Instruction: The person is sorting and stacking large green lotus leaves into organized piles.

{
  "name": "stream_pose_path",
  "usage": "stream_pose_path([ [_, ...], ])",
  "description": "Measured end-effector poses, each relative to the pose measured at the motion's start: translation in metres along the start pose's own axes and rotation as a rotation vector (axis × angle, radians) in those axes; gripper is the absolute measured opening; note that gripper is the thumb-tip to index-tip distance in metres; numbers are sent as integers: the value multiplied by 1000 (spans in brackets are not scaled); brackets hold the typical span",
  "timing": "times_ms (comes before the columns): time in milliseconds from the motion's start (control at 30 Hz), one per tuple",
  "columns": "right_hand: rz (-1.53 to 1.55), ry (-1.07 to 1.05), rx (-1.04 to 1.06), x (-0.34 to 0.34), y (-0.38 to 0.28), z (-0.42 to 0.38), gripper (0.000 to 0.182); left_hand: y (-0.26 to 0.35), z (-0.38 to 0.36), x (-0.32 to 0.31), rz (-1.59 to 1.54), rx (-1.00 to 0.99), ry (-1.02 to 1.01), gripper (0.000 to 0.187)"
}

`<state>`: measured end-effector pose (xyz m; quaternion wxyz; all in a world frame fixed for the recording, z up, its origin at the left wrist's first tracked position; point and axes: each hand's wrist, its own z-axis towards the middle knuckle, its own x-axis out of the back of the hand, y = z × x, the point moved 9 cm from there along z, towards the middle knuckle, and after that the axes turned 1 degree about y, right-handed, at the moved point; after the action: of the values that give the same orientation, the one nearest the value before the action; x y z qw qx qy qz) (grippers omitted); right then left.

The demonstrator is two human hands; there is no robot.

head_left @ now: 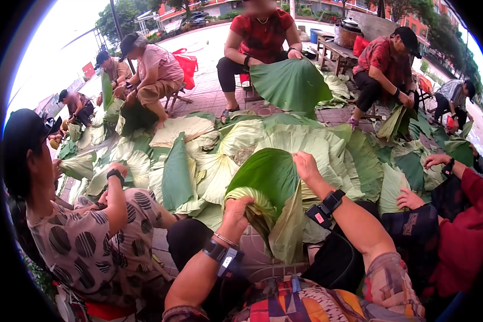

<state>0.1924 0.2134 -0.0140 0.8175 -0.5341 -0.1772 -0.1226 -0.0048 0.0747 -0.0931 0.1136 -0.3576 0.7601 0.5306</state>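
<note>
A large green lotus leaf [268, 174] is folded in front of me, its pale underside curling at the lower left. My left hand [237, 211] grips the bunched, rolled end of this leaf. My right hand [306, 165] pinches the leaf's upper right edge. Both wrists carry black bands. Under the leaf lies a wide heap of leaves [225, 145], some showing pale undersides.
Several people sit around the heap on a brick pavement. A person in a patterned shirt [91, 236] is close on my left, a red sleeve [467, 225] close on my right. Opposite, a person in red [260, 37] holds a folded leaf [292, 83].
</note>
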Motion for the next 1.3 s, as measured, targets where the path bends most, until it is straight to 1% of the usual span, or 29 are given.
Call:
stream_pose_path([
  [67, -46, 120, -8, 26, -9, 10, 25, 2, -6, -1, 14, 2, 20, 12],
  [133, -54, 219, 51, 53, -31, 11, 24, 4, -7, 1, 23, 4, 44, 11],
  [167, -80, 313, 110, 64, -32, 11, 24, 4, -7, 2, 17, -3, 42, 11],
  [200, -85, 308, 114, 68, -39, 9, 24, 5, -6, 1, 12, -10, 41, 12],
  [300, -148, 365, 390, 84, -86, -8, 29, 9, -15, -4, -2, -18, 57, 8],
  [333, -150, 361, 391, 84, -88, -9, 29, 11, -16, -5, 13, -39, 49, 7],
  [400, -373, 360, 656, 72, -112, -21, 31, 8, -12, -3, 24, -36, 53, 6],
  [467, -439, 241, 639, 49, -100, -18, 32, 7, -9, -2, 41, -32, 54, 5],
  [533, -598, 51, 609, 18, -73, -14, 35, 7, -11, -5, 16, -37, 32, 5],
  [567, -550, -109, 544, -1, -46, -13, 36, 8, -12, -5, 19, -35, 31, 5],
  [600, -498, -267, 477, -16, -37, -17, 38, 8, -13, -6, 1, -27, 10, 6],
  [633, -375, -437, 287, -28, -19, -18, 44, 8, -14, -7, -16, -19, -10, 7],
  [667, -373, -436, 285, -33, -18, -22, 44, 7, -14, -6, -14, -18, -9, 7],
  [733, -103, -645, 131, -57, -23, -39, 51, 11, -14, -9, -47, -44, -53, 9],
  [767, -102, -653, 135, -61, -31, -45, 51, 12, -14, -9, -51, -48, -47, 9],
  [833, 140, -908, 18, -83, -49, -76, 63, 15, -12, -13, -75, -75, -82, 12],
  [867, 168, -925, 39, -87, -55, -85, 67, 15, -11, -12, -75, -74, -80, 12],
  [933, 91, -924, 36, -87, -60, -91, 67, 12, -8, -9, -15, -58, -84, 19],
  [967, 93, -923, 34, -88, -57, -91, 67, 11, -7, -8, -14, -56, -83, 19],
  [1033, 202, -919, 25, -91, -52, -88, 65, 9, -5, -8, 33, -39, -88, 18],
  [1067, 205, -916, 25, -92, -47, -86, 65, 9, -4, -8, 37, -38, -88, 18],
  [1133, 279, -929, -67, -95, -41, -85, 64, 11, -3, -9, 54, -55, -103, 18],
  [1267, 310, -923, -91, -93, -38, -85, 64, 12, -3, -13, 66, -67, -127, 17],
  [1300, 339, -932, -142, -95, -35, -86, 61, 10, -4, -14, 74, -61, -134, 18],
])
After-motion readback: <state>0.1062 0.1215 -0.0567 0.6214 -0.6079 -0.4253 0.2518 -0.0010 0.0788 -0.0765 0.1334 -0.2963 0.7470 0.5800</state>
